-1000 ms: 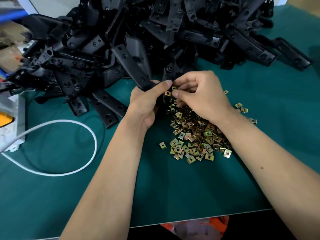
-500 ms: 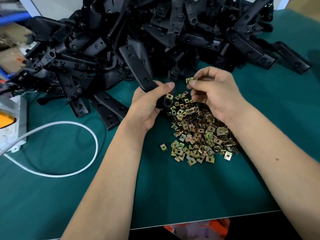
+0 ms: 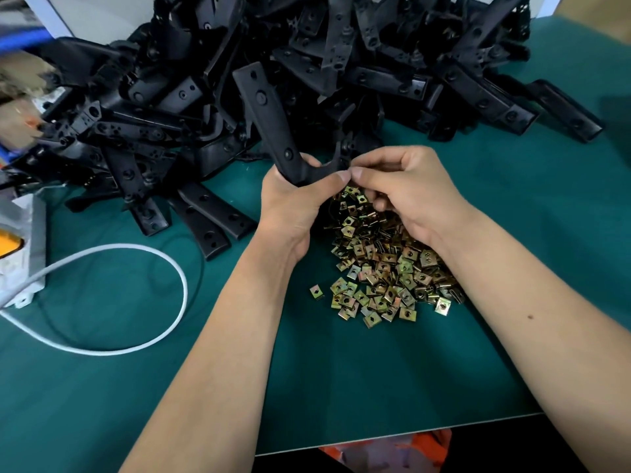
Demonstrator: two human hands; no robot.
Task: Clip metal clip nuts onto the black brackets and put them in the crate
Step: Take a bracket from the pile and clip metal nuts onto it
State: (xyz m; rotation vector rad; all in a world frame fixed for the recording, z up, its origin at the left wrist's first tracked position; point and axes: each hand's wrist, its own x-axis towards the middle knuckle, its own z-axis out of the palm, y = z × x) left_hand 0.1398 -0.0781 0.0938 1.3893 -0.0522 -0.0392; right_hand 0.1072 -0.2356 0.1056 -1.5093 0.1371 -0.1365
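Observation:
My left hand (image 3: pixel 293 203) grips a black bracket (image 3: pixel 269 121) by its lower bend; the long flat arm sticks up and away to the left. My right hand (image 3: pixel 406 189) meets it at the bracket's short end, fingertips pinched together against my left thumb. Whatever they pinch is hidden; no clip nut shows there. A heap of brass-coloured metal clip nuts (image 3: pixel 382 264) lies on the green mat under my right wrist. No crate is in view.
A big pile of loose black brackets (image 3: pixel 307 56) fills the back of the green table (image 3: pixel 375 387). A white cable (image 3: pixel 136 268) loops at the left beside a white and yellow box (image 3: pixel 20 254). The table's front edge runs below my forearms.
My right hand, which held a clip nut apart from the bracket, has come back to its short end. My left hand has raised the bracket more upright.

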